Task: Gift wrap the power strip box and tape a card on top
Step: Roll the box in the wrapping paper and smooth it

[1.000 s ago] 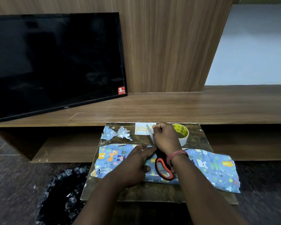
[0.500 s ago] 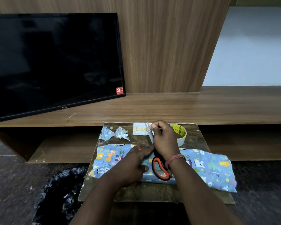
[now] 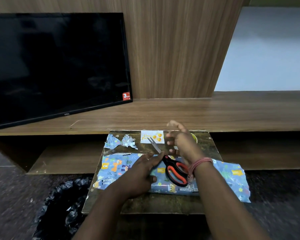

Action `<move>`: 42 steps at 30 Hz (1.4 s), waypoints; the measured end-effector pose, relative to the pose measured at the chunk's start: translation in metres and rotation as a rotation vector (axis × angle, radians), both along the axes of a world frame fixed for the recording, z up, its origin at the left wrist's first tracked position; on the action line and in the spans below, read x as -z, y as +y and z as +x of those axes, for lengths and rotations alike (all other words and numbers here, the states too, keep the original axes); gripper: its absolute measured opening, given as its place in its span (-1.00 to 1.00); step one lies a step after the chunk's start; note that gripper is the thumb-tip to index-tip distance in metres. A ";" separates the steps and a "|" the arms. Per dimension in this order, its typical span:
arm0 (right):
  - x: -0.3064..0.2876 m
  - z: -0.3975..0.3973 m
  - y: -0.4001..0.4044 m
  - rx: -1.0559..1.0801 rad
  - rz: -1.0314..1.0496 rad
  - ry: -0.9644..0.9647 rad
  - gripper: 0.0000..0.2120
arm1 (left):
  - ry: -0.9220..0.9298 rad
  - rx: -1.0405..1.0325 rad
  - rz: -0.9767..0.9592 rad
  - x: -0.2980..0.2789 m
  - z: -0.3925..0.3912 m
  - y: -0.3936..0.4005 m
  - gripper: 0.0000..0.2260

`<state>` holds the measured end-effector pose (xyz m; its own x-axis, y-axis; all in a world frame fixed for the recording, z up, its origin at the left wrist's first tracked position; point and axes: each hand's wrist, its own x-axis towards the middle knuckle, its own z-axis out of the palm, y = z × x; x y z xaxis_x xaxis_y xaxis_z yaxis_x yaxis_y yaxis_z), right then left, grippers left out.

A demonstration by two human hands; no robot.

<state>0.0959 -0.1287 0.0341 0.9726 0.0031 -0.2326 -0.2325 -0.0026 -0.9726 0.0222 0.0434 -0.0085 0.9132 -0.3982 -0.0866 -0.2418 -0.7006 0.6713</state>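
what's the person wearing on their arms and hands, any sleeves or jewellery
Both forearms are bare, with no sleeves in view. The right wrist carries a band of pinkish-red thread wound round several times. The left hand shows no glove or watch; whether it has a ring is too unclear to tell.

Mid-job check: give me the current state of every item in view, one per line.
Wrapped box: papered, right end flap unfolded.
Scissors: lying on box, blades slightly apart.
Card: flat, not attached.
Left hand: pressing paper.
Right hand: raised, blurred.
Paper scraps: crumpled.
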 end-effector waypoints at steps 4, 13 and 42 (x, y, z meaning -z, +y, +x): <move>-0.009 -0.012 -0.022 -0.234 -0.163 0.009 -0.01 | 0.013 0.009 0.008 -0.001 -0.001 0.000 -0.22; 0.002 -0.018 -0.019 -0.285 -0.363 0.024 0.23 | -0.037 0.019 0.019 0.002 0.000 0.001 -0.24; 0.015 0.052 -0.133 0.064 -0.563 0.143 0.09 | -0.038 0.042 -0.011 0.004 0.002 0.003 -0.21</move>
<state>0.1480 -0.2619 0.0192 0.9255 -0.2169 -0.3104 -0.3783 -0.4920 -0.7841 0.0246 0.0460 -0.0121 0.8984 -0.4367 -0.0474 -0.2964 -0.6822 0.6685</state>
